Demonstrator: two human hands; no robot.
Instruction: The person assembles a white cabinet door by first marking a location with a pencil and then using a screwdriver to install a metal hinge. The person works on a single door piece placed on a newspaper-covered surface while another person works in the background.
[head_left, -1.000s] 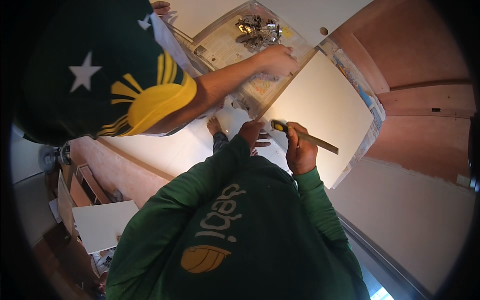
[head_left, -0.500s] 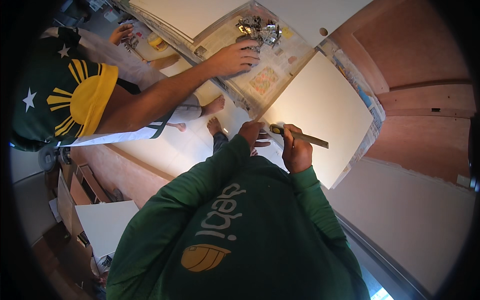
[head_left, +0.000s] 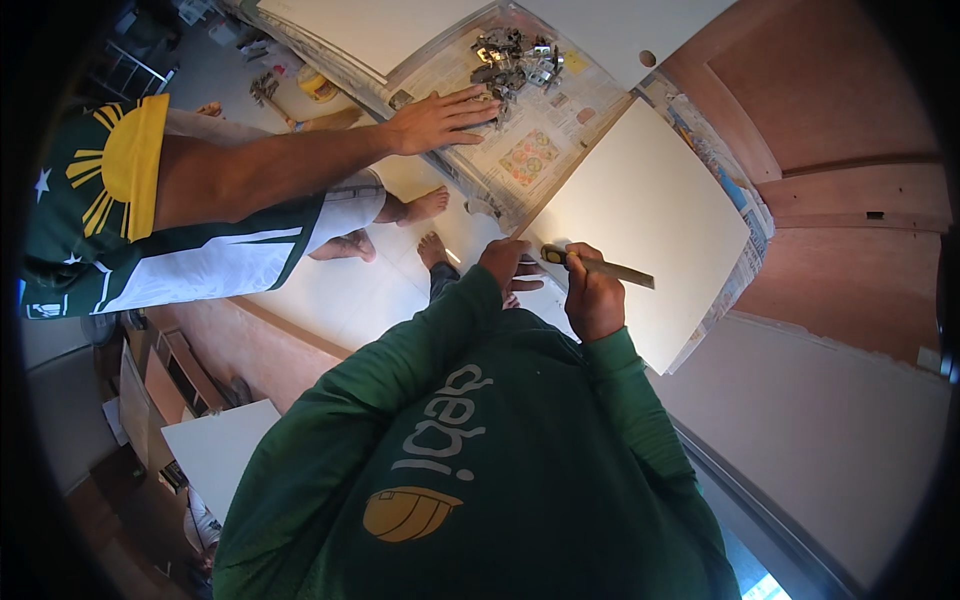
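My right hand (head_left: 597, 298) is closed around a flat-bladed tool (head_left: 620, 271) with a black and yellow handle end, possibly a chisel. Its blade points right over a white panel (head_left: 655, 215). At the panel's near left edge is my left hand (head_left: 507, 266), its fingers apart and partly stretched along that edge; whether they touch the panel's side is hard to tell. Beyond the panel, a pile of metal hinges (head_left: 517, 62) rests on newspaper (head_left: 540, 125). A co-worker's hand (head_left: 440, 122), fingers spread, hovers or rests beside the pile.
The co-worker (head_left: 110, 200), in a green and yellow top, stands at the left. Another white board (head_left: 350, 35) lies at the far side. Reddish-brown wooden cabinet panels (head_left: 830, 100) rise on the right. Bare feet (head_left: 425, 205) show on the pale floor below.
The co-worker's arm and body have shifted left, and their hand has drawn back from the hinge pile with fingers more stretched. My hands and the tool have barely moved.
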